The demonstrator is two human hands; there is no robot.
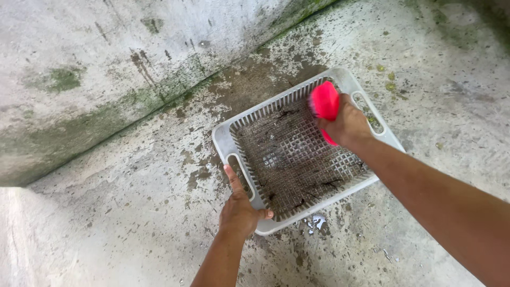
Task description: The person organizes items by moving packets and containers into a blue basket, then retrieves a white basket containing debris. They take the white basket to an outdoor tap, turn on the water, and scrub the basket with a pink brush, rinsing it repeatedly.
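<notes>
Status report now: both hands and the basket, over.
Left hand grips white basket at near handle. Right hand shut on pink brush, inside basket. Basket mesh dirty. Nothing obstructing.

L hand (240, 208) grips white basket (229, 142) rim; R hand (348, 125) holds pink brush (324, 101) inside

packages: none | labels: none | signs: none | screens: none

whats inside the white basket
Inside the white basket, the right hand holds a pink brush against the dirty mesh bottom, with dark bits stuck on it. The hand hides the brush's lower part and the mesh beneath.
</notes>
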